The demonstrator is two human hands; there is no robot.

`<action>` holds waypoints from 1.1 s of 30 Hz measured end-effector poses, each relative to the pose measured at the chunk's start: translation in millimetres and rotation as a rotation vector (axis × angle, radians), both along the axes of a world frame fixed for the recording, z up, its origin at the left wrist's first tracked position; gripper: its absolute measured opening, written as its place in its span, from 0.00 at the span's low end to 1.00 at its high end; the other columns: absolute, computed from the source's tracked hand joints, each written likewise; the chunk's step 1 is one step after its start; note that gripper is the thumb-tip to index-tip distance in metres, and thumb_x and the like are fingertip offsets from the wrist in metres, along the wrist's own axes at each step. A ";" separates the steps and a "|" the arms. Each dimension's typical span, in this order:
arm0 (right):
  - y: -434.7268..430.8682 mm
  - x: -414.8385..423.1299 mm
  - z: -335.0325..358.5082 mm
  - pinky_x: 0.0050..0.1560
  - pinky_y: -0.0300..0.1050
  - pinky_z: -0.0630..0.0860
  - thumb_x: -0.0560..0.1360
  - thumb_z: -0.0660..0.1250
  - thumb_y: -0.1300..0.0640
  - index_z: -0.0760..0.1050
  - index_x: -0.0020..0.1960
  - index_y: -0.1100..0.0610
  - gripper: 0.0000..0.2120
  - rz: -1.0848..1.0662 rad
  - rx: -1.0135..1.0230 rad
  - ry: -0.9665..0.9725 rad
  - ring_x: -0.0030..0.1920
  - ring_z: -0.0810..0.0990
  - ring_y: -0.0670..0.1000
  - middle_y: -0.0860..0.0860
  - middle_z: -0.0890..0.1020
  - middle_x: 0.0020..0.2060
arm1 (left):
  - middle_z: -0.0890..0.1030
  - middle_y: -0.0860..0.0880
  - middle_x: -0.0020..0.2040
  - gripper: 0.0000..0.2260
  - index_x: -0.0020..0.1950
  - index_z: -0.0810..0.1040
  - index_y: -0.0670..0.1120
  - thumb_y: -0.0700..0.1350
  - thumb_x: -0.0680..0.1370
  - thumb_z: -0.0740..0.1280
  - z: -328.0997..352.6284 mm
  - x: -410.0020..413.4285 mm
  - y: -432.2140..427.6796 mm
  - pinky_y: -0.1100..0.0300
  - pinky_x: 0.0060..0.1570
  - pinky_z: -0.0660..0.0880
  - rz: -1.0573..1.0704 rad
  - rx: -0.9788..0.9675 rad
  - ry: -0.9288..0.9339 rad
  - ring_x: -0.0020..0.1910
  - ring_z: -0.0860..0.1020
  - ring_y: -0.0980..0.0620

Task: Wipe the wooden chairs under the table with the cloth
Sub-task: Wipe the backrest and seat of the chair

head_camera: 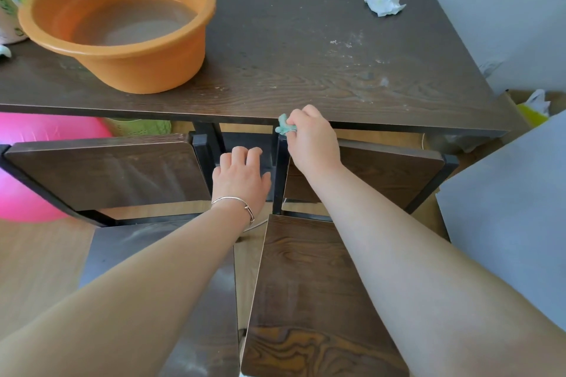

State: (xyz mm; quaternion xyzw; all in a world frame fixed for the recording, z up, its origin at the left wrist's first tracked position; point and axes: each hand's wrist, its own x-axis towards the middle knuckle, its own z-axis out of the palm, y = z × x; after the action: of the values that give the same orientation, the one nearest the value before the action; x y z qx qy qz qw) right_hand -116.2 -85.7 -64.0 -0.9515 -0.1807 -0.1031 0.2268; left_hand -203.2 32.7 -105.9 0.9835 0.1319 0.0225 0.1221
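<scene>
Two dark wooden chairs with black metal frames stand side by side, pushed toward the dark wooden table (306, 64). The left chair (104, 174) and the right chair (309, 291) show their backrests and seats. My right hand (309, 141) grips a small teal cloth (284, 128) at the top left corner of the right chair's backrest, just under the table's front edge. My left hand (242, 174), with a silver bracelet on the wrist, hovers in the gap between the two backrests, fingers loosely curled and holding nothing.
An orange basin (122, 49) with murky water stands on the table's left part. A crumpled white tissue (385, 4) lies at the back right. A pink ball (27, 168) sits on the floor at left. A grey surface (514, 217) fills the right side.
</scene>
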 end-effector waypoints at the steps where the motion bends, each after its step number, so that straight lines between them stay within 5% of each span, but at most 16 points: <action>1: -0.6 -0.6 -2.7 0.45 0.46 0.79 0.74 0.71 0.60 0.77 0.55 0.58 0.10 0.044 -0.004 -0.049 0.49 0.79 0.52 0.53 0.77 0.52 | 0.67 0.47 0.67 0.21 0.72 0.62 0.50 0.53 0.80 0.60 -0.5 1.5 -1.9 0.49 0.62 0.67 -0.003 -0.002 0.000 0.64 0.66 0.45; 10: -28.4 -1.9 -9.7 0.46 0.46 0.78 0.73 0.72 0.58 0.77 0.57 0.59 0.14 0.038 -0.114 -0.060 0.52 0.77 0.53 0.54 0.78 0.52 | 0.67 0.46 0.67 0.22 0.72 0.62 0.50 0.53 0.80 0.60 -4.7 7.4 -28.6 0.49 0.62 0.68 -0.022 0.001 0.030 0.65 0.66 0.44; 15: -83.9 0.9 -5.2 0.53 0.46 0.79 0.75 0.71 0.57 0.76 0.60 0.58 0.15 -0.083 -0.082 0.018 0.56 0.78 0.52 0.53 0.78 0.56 | 0.68 0.46 0.66 0.22 0.72 0.62 0.51 0.54 0.80 0.61 -0.6 6.5 -47.8 0.48 0.61 0.68 -0.055 0.003 0.022 0.64 0.66 0.44; 33: -273.8 5.1 -1.5 0.49 0.42 0.78 0.77 0.68 0.58 0.76 0.60 0.58 0.12 -0.504 -0.077 0.071 0.56 0.79 0.54 0.56 0.77 0.59 | 0.68 0.47 0.67 0.21 0.73 0.62 0.52 0.54 0.80 0.59 -7.6 7.0 -113.6 0.49 0.63 0.68 -0.145 0.004 0.045 0.65 0.66 0.45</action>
State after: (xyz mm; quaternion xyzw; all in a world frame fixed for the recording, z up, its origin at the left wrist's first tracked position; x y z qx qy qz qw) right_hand -111.0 -359.5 -65.4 -0.9774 0.0665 -0.1161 0.1639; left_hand -196.2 -80.9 -113.5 0.9909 0.0629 -0.0085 0.1186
